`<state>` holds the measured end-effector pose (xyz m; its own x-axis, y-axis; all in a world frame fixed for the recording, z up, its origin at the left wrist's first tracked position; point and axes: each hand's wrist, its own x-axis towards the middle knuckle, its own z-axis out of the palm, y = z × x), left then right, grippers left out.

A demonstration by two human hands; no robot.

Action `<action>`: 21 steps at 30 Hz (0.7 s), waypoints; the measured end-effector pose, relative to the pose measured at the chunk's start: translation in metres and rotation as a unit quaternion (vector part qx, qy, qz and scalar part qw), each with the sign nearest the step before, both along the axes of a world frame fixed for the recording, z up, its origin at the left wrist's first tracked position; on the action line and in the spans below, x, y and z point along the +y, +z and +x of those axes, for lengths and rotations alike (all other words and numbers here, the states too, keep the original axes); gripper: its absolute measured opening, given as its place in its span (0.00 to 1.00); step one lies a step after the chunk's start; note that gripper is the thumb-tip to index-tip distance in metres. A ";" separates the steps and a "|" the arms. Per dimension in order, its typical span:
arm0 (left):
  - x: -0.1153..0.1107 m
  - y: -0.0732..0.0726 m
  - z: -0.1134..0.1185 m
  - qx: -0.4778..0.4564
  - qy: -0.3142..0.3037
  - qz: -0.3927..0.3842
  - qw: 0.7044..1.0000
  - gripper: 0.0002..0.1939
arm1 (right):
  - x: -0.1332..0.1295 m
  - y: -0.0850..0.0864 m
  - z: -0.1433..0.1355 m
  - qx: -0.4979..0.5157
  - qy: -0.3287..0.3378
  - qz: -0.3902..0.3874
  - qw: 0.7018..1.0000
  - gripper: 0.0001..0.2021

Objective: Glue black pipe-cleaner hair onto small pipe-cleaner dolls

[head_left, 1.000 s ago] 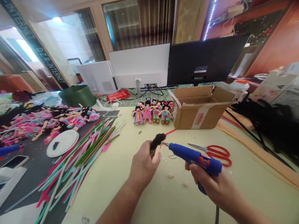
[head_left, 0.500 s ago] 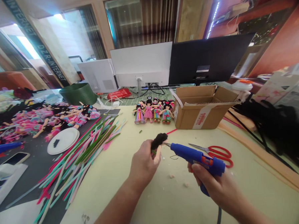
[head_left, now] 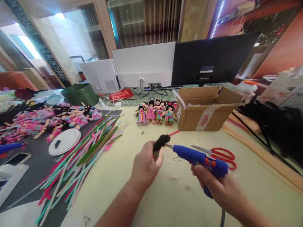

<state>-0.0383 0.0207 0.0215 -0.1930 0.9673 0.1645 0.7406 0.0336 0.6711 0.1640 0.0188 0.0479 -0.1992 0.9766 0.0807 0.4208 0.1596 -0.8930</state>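
Note:
My left hand point(head_left: 145, 161) is closed around a small pipe-cleaner doll point(head_left: 161, 143) with black fuzzy hair; a pale arm of it sticks out past my thumb, and most of its body is hidden in my fingers. In my right hand point(head_left: 216, 181) is a blue hot glue gun point(head_left: 199, 158), gripped by its handle. Its metal nozzle points left, at or very near the doll just below the hair; whether it touches, I cannot tell. Red-handled scissors point(head_left: 217, 153) lie on the table behind the glue gun.
Several finished dolls point(head_left: 155, 113) stand beside an open cardboard box point(head_left: 204, 115). Colourful pipe cleaners point(head_left: 88, 161) spread across the left, near white plates point(head_left: 64, 141) and a heap of dolls point(head_left: 57, 118). Black and peach strips point(head_left: 267, 151) lie at right. Monitors point(head_left: 144, 64) line the back.
Both hands, the doll and the glue gun hold nearly the same positions. Only a very slight shift of the whole view shows.

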 end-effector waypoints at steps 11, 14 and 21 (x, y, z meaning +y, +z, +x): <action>0.001 0.003 0.002 0.013 -0.007 0.012 1.000 0.11 | 0.001 -0.001 0.000 -0.001 -0.002 0.020 1.000 0.19; 0.000 0.004 0.002 0.014 -0.006 0.013 1.000 0.11 | 0.002 -0.002 0.000 0.001 0.000 0.026 1.000 0.19; -0.001 0.002 0.001 0.012 -0.005 0.017 1.000 0.11 | 0.002 -0.002 0.001 0.003 -0.001 0.021 1.000 0.19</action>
<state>-0.0369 0.0201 0.0237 -0.1792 0.9627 0.2028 0.7571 0.0033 0.6533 0.1650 0.0204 0.0454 -0.1971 0.9727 0.1223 0.4151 0.1958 -0.8885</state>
